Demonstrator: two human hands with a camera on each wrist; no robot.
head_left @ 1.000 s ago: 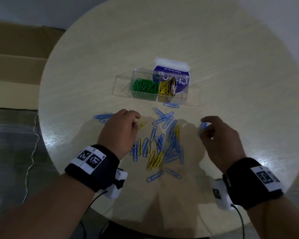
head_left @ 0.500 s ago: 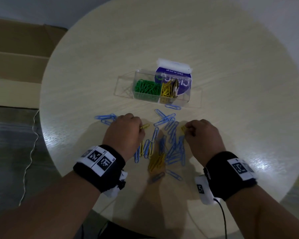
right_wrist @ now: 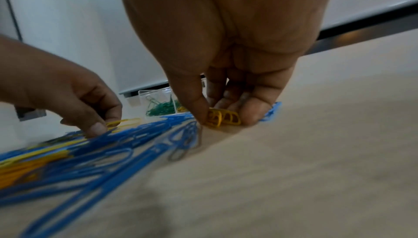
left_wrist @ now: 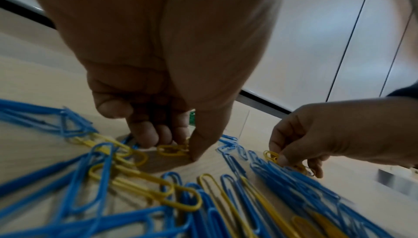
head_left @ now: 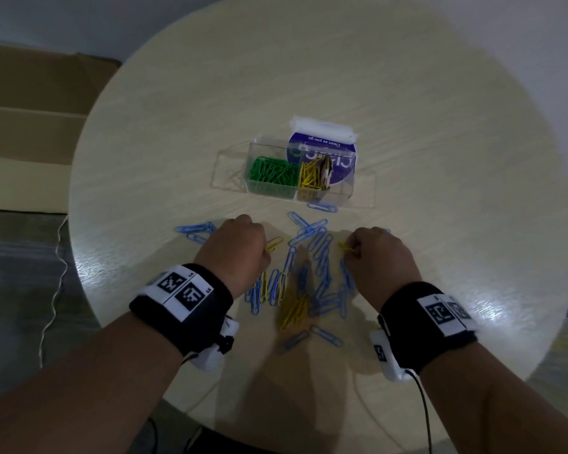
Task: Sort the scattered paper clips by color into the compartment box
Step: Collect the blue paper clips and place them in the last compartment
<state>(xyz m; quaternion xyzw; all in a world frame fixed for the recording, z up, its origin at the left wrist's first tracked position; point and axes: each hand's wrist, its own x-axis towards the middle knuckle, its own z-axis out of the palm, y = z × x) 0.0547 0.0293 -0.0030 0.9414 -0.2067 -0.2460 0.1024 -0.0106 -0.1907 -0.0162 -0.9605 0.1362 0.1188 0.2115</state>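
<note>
A clear compartment box (head_left: 345,191) stands mid-table, with green clips (head_left: 271,173) in one compartment and yellow clips (head_left: 309,176) in the one to its right. Several blue and yellow clips (head_left: 309,283) lie scattered between my hands. My left hand (head_left: 240,247) is curled at the pile's left edge, and its thumb and fingers (left_wrist: 178,145) pinch a yellow clip (left_wrist: 173,150) flat on the table. My right hand (head_left: 371,250) pinches a few yellow clips (right_wrist: 222,117) at the pile's right edge. A blue clip (right_wrist: 271,113) lies by its little finger.
A round purple-and-white pack (head_left: 322,142) lies behind the box. The box's clear lid (head_left: 230,172) lies open on its left. One blue clip (head_left: 322,207) lies just in front of the box, and a few (head_left: 194,231) lie left of my left hand. Cardboard (head_left: 30,109) sits beyond the table's left edge.
My right hand has moved left from the pile's far right side to its edge and taken hold of yellow clips. My left hand has stayed nearly in place on its yellow clip.
</note>
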